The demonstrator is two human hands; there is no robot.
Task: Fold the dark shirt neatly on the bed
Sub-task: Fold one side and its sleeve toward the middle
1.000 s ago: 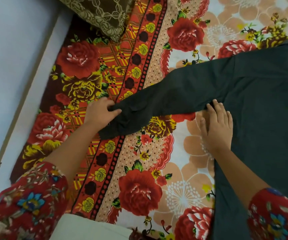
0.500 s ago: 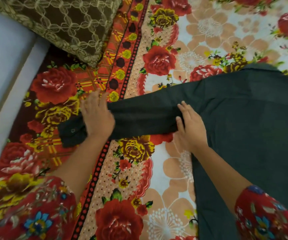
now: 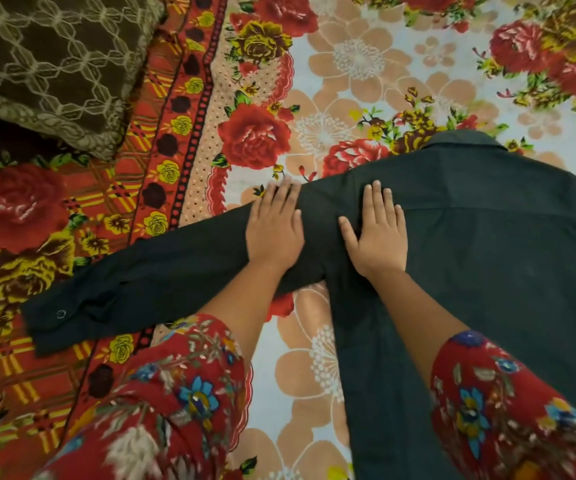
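Dark shirt (image 3: 487, 258) lies flat on the bed (image 3: 366, 81), its sleeve (image 3: 162, 275) running long toward the lower left from both flat, open grips, the left hand (image 3: 274, 230) nearer on the sleeve, the right hand (image 3: 376, 233) pinning the shoulder.

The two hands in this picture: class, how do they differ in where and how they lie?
The left hand lies on the sleeve; the right hand lies at the shoulder of the shirt. The left hand's fingertips are blurred; the right hand's are sharp. Both are flat, palm down.
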